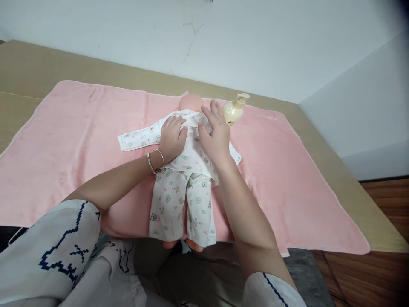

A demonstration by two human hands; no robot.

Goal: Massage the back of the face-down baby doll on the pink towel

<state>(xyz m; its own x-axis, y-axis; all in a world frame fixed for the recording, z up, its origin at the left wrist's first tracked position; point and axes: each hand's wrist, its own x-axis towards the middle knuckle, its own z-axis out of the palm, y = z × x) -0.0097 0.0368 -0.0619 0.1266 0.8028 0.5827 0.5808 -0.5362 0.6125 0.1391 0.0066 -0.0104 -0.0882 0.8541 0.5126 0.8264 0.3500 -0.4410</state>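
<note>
We see a sleeve on the pink blanket | our left hand lies on the shirt, fingers close together, thumb apart | doll lies on the blanket | our right hand, fingers apart, contact unclear | pump bottle just beyond

Through my remote feed I see a slim silvery bangle round the left wrist. Below the bangle, the loose pale left sleeve carries stair-stepped navy lines; far right of it, the pale right sleeve shows one navy stripe.
</note>
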